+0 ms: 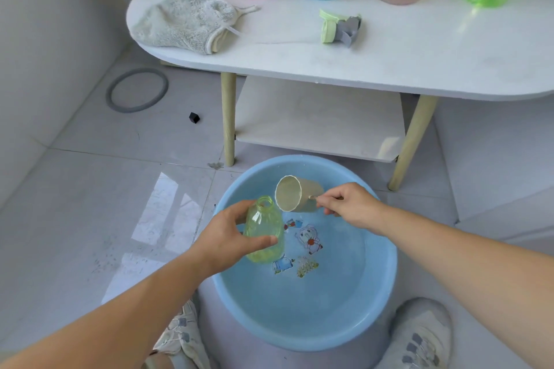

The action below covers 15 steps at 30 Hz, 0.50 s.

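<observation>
Tiled floor, with a low white surface (389,63) behind it carrying a grey cloth (183,21) and a loose spray cap (340,27). Head view: a blue basin (386,278) sits on the floor below. The left hand (223,237) wraps a small green bottle (263,231) over the basin's left side, mouth tilted up. The right hand (350,204) pinches the handle of a beige cup (295,195), which is tipped sideways with its rim just beside the bottle mouth. Likely a pouring step: set the cup lip above the narrow neck, tip slowly, steady the bottle, and let the basin catch any spill.
</observation>
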### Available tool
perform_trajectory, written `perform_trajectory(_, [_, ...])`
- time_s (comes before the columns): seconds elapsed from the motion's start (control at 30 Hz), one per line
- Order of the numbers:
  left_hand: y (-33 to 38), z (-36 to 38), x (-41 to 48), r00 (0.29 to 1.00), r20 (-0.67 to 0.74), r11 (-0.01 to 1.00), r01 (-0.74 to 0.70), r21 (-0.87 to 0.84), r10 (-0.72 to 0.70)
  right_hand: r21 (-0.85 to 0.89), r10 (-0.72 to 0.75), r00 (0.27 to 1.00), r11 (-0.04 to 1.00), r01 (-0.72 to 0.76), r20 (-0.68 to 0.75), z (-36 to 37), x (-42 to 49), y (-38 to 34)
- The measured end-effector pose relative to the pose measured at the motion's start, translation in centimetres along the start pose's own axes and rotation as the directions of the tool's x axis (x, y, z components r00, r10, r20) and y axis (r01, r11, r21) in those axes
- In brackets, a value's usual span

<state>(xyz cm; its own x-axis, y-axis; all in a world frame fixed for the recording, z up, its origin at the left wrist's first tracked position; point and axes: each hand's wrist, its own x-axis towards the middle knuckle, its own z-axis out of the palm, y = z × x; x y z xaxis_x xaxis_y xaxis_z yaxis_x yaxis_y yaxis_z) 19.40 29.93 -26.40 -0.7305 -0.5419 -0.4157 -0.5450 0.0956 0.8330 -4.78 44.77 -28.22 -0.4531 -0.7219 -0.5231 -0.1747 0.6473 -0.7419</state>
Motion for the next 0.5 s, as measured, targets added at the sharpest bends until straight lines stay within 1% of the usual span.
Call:
perform_trajectory(0.13, [1.6, -0.4, -0.9, 0.999, 0.004, 0.999, -0.053, 0.009, 0.053, 0.071, -0.018, 1.000, 0.997, 0.018, 0.000, -2.1, -2.3, -2.3])
perform_trajectory(0.23, [2.7, -0.7, -1.8, 0.995, -0.005, 0.993, -0.104, 0.050, 0.105, 0.097, -0.049, 0.999, 0.994, 0.051, -0.020, -3.7, -3.9, -4.0])
perform_trajectory(0.5, [5.0, -1.2, -3.5, 0.979, -0.049, 0.978, -0.196, 0.075, 0.200, 0.029, -0.180, 0.980, 0.983, 0.183, -0.089, -7.2, -10.8, -9.3])
